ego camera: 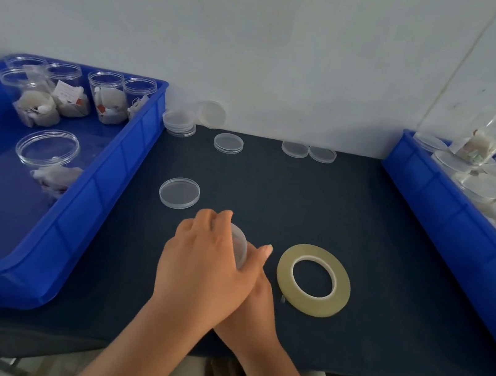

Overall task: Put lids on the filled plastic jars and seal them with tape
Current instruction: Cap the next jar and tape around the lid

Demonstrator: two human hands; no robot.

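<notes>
A clear plastic jar [239,246] stands on the dark table, mostly covered by my hands. My left hand [205,262] lies over its top, fingers curled round the far rim and thumb on the right side, gripping the lid. My right hand [256,309] reaches in underneath the left one toward the jar; its fingers are hidden. A yellowish tape roll [341,289] lies flat just right of the hands. One loose clear lid [179,193] sits just beyond my left hand.
The blue bin [104,184] on the left holds several open filled jars [107,100]. The blue bin [449,219] on the right holds lidded jars [484,186]. A lid stack [179,123] and single lids [228,143] lie near the wall.
</notes>
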